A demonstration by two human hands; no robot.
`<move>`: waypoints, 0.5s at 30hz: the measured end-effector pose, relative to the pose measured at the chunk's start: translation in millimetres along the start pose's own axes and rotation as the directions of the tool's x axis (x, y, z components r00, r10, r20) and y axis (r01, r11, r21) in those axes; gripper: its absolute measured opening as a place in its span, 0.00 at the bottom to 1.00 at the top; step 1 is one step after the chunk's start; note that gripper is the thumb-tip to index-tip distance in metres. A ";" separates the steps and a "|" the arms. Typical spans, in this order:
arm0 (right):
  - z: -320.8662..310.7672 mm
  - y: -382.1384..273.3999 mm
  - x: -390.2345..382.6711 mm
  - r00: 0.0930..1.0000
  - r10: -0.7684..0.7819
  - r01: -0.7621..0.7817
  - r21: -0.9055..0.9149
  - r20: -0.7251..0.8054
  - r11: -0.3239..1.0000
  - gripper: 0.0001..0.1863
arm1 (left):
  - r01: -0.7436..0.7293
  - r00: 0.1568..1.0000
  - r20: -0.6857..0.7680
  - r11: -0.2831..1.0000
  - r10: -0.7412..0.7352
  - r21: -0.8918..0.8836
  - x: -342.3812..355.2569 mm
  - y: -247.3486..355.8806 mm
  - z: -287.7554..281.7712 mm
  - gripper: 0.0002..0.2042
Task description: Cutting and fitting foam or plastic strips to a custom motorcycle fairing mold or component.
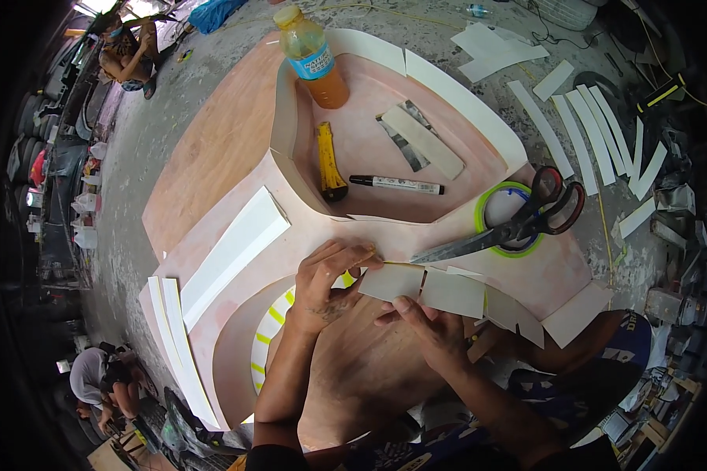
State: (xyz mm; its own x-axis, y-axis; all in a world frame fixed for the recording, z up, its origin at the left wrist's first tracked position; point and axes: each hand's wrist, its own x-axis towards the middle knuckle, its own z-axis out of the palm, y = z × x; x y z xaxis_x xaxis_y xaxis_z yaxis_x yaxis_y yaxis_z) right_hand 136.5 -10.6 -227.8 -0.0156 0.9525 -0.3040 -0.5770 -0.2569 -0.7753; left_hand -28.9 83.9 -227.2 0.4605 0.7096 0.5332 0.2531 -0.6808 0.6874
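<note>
A white card strip, cut across by slits, stands along the curved inner edge of a pinkish wooden panel. My left hand pinches the strip's left end at its upper edge. Lower down, my right hand holds its bottom edge, the thumb in front and the fingers partly hidden behind. Yellow tape pieces line the curve beside my left wrist. Black scissors with red-lined handles lie just beyond, across a roll of green-edged tape.
In the panel's recess are a yellow utility knife, a marker, a pale flat block and an orange-filled bottle. White strips lie on the panel's left; more strips are on the floor. Two people crouch at left.
</note>
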 end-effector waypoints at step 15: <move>-19.1 27.5 2.6 0.972 -0.219 0.225 -0.080 0.081 0.971 0.16 | -0.022 1.000 -0.020 0.999 0.023 0.049 4.8 3.7 2.1 0.27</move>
State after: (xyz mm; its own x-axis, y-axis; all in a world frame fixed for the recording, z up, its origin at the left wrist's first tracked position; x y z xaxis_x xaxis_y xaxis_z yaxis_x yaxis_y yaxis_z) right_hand 136.2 -18.3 -260.5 0.0447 0.9957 -0.0809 -0.4987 -0.0479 -0.8654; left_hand -24.0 84.4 -223.1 0.4489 0.6972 0.5589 0.2843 -0.7044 0.6504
